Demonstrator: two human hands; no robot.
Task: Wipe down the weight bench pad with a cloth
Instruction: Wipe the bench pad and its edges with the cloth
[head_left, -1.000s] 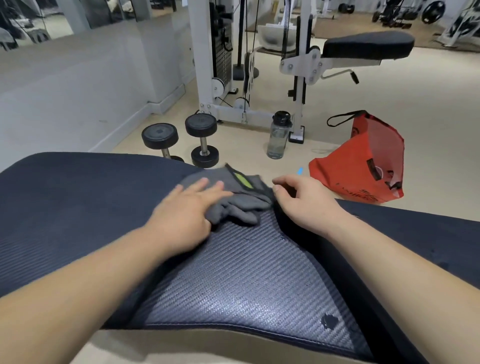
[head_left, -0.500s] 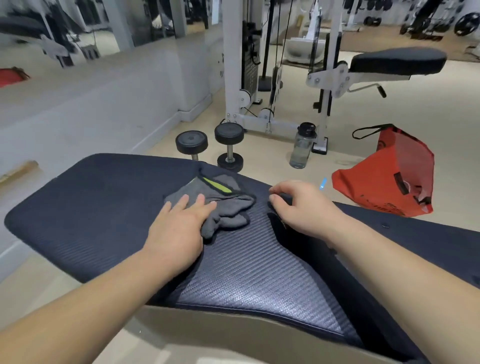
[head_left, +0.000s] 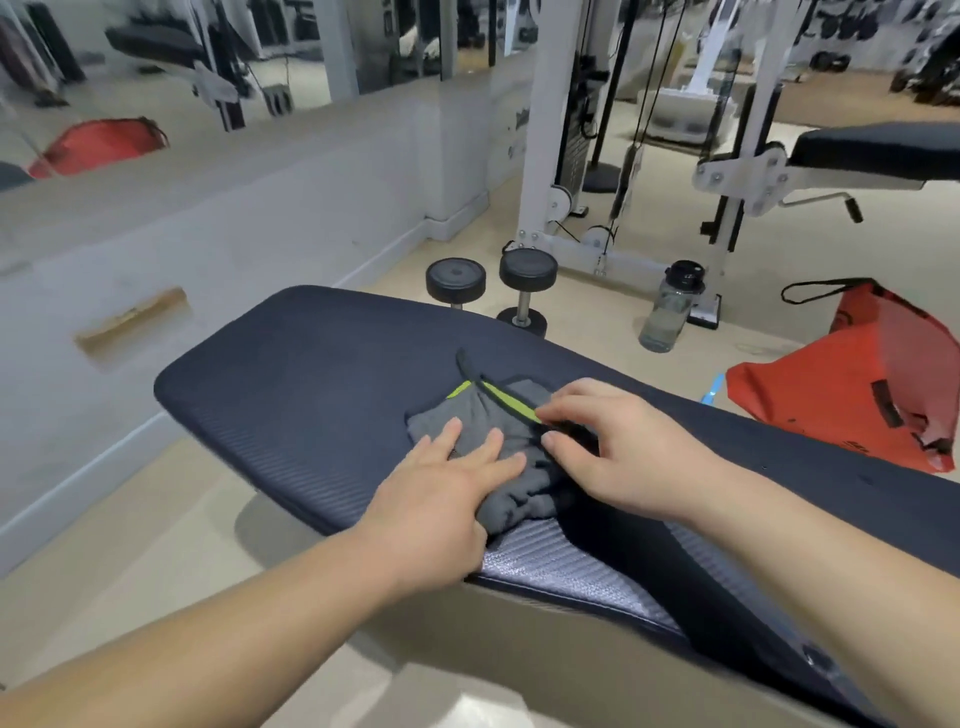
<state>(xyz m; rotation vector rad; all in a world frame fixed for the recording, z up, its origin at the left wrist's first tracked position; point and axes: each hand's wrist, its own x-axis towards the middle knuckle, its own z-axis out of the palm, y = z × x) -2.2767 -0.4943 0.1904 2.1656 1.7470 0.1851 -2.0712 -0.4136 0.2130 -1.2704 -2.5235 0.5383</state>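
Left hand (head_left: 441, 499), flat and unclenched, presses cloth (head_left: 498, 447) onto pad (head_left: 311, 374); right hand (head_left: 613, 457), at 3 o'clock, pinches its edge, apparently to spread it.

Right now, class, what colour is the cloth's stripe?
Lime green stripe on the grey cloth; head view.

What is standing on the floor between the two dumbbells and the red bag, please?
In the head view, a clear water bottle stands between the dumbbells and the red bag.
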